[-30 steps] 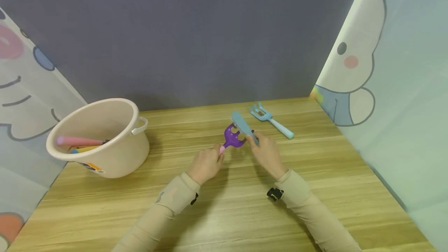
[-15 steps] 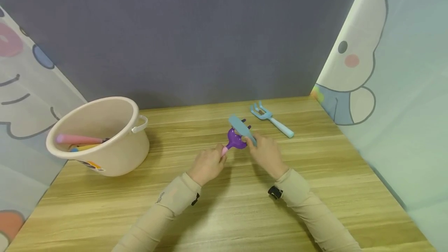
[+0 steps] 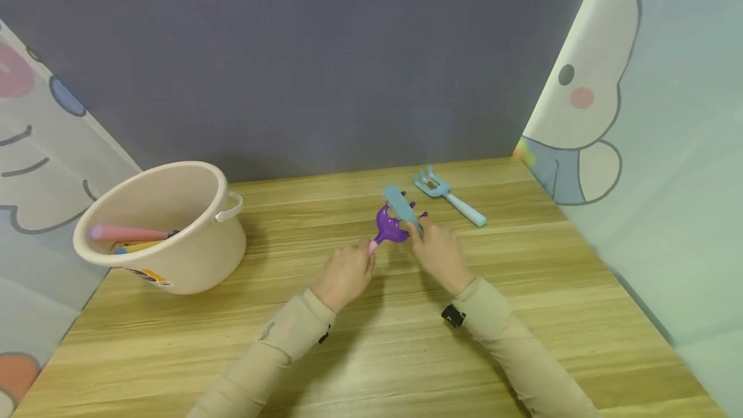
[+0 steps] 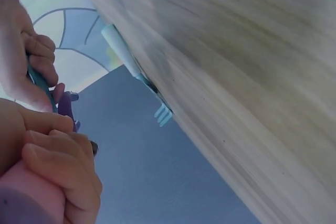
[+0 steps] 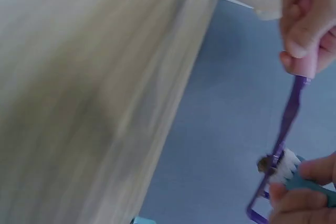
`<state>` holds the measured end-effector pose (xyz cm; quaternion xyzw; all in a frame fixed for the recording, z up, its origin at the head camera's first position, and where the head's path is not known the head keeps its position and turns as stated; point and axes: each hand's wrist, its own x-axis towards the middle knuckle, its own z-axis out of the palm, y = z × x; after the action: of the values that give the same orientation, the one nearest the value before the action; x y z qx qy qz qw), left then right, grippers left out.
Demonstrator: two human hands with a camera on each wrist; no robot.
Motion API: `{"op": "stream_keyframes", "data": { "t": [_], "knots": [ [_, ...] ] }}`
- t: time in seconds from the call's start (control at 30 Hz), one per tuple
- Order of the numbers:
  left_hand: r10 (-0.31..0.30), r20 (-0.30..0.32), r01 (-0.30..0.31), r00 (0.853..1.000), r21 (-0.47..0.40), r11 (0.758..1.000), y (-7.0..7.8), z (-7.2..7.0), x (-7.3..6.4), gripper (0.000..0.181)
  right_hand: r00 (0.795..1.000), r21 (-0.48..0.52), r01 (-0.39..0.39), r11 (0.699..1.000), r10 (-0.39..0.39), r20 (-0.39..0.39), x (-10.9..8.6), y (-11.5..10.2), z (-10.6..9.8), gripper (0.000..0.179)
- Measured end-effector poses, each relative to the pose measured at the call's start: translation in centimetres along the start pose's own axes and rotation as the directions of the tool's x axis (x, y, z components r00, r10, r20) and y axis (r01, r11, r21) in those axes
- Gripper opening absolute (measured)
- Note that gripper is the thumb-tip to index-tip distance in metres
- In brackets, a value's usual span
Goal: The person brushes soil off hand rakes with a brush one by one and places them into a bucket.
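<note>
My left hand (image 3: 345,274) grips the pink handle of a purple toy hand rake (image 3: 393,228), tines pointing away and rightward. A blue brush (image 3: 399,202) lies across the rake's head, pinched by my right hand (image 3: 441,253). In the right wrist view, the brush's white bristles (image 5: 284,169) meet the rake's tines beside a brown clump (image 5: 264,164). The left wrist view has the pink handle (image 4: 31,198) inside curled fingers. Beyond my right hand, a light-blue hand fork (image 3: 464,209) lies on the table, a brown bit between its tines.
A cream bucket (image 3: 211,257) stands on the left of the wooden table (image 3: 371,366), holding a pink-handled tool (image 3: 130,233) and a yellow-and-blue item (image 3: 136,247). A dark panel (image 3: 360,69) rises behind the table, with printed cloth (image 3: 673,166) on the right.
The brush shifts slightly back and forth over the rake's tines. The rake has moved a little right since a second ago, its tines turned more rightward. Both grips stay the same.
</note>
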<state>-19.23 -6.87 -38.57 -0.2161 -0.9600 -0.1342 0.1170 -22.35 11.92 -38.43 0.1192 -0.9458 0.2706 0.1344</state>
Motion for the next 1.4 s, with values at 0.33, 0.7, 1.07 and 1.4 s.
{"op": "stream_keyframes", "data": {
  "t": [0.33, 0.7, 1.07, 1.4],
  "knots": [
    [0.003, -0.028, -0.002, 1.0, 0.033, 0.999, -0.2, -0.2, 0.0, 0.014, 0.952, 0.289, -0.211, 0.934, 0.129, 0.277, 1.0, -0.4, -1.8, 0.04],
    [-0.024, 0.03, 0.025, 0.999, -0.036, 0.999, -0.1, -0.4, 0.1, 0.014, 0.973, 0.237, -0.194, 0.952, 0.157, 0.167, 0.6, -0.1, -2.0, 0.036],
    [-0.045, 0.059, 0.049, 0.997, -0.067, 0.997, -0.2, -0.4, 0.0, 0.013, 0.984, 0.178, -0.147, 0.973, 0.125, 0.128, 0.1, -0.1, -2.1, 0.035],
    [-0.08, 0.099, 0.089, 0.992, -0.092, 0.992, -0.3, -0.5, 0.0, 0.013, 0.978, 0.254, -0.178, 0.951, 0.142, 0.154, -0.2, -0.3, -2.5, 0.039]
  ]
}}
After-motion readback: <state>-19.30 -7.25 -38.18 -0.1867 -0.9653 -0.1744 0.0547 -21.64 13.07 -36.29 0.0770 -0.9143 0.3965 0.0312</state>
